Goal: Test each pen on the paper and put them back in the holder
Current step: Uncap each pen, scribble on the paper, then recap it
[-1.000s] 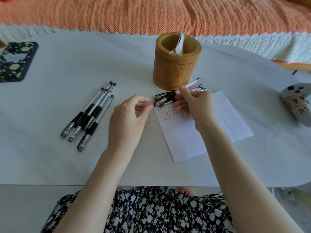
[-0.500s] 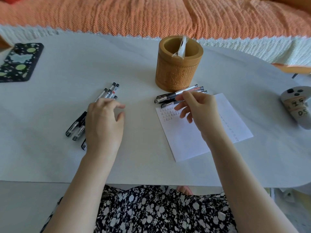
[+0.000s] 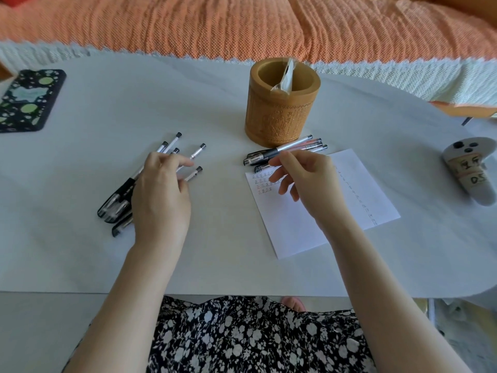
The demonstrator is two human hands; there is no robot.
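A carved bamboo pen holder stands at the middle back of the white table, with a clear wrapper sticking out of it. Several pens lie in a bunch just in front of it. A white paper with small test marks at its top left lies to their right. My right hand hovers over the paper's top corner, fingers loose and spread, fingertips close to that bunch. Another pile of several pens lies fanned out at the left. My left hand lies over it, fingers stretched across the barrels.
A black phone case with green spots lies at the far left. A grey controller with taped labels sits at the right edge. An orange blanket runs along behind the table. The table's near edge is just above my lap.
My right hand laid its pen on the bunch by the holder and opened. My left hand moved left onto the other pile, whose pens have fanned apart.
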